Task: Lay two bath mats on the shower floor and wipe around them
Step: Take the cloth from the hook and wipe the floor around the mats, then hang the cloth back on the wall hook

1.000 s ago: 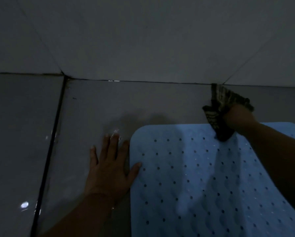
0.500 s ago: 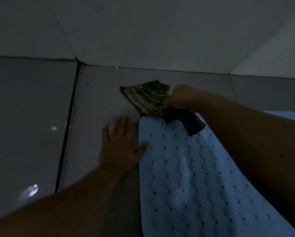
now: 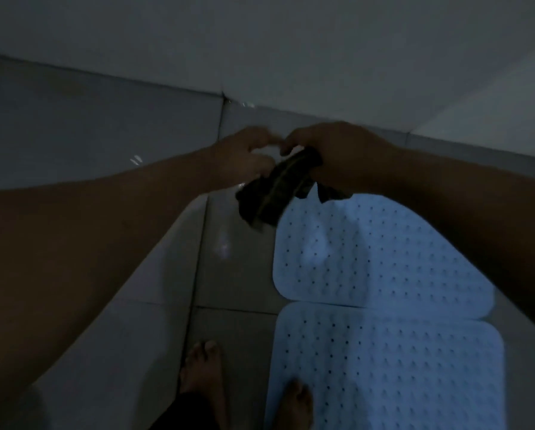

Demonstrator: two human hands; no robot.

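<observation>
Two pale blue perforated bath mats lie end to end on the grey tiled shower floor: the far mat (image 3: 375,259) and the near mat (image 3: 384,367). My right hand (image 3: 337,150) is raised above the far mat's far left corner, shut on a dark patterned cloth (image 3: 275,193) that hangs down from it. My left hand (image 3: 244,150) is lifted beside it, fingers curled near the cloth's upper end; whether it grips the cloth I cannot tell.
Light wall tiles (image 3: 260,41) meet the floor just beyond my hands. Wet glints show on the floor tiles (image 3: 226,246) left of the mats. My bare feet (image 3: 201,370) stand at the bottom, the right one on the near mat's edge.
Both hands have lifted off the floor. The cloth left the tiles and now hangs in the air from my right hand. The view has pulled back, showing the second mat and my feet.
</observation>
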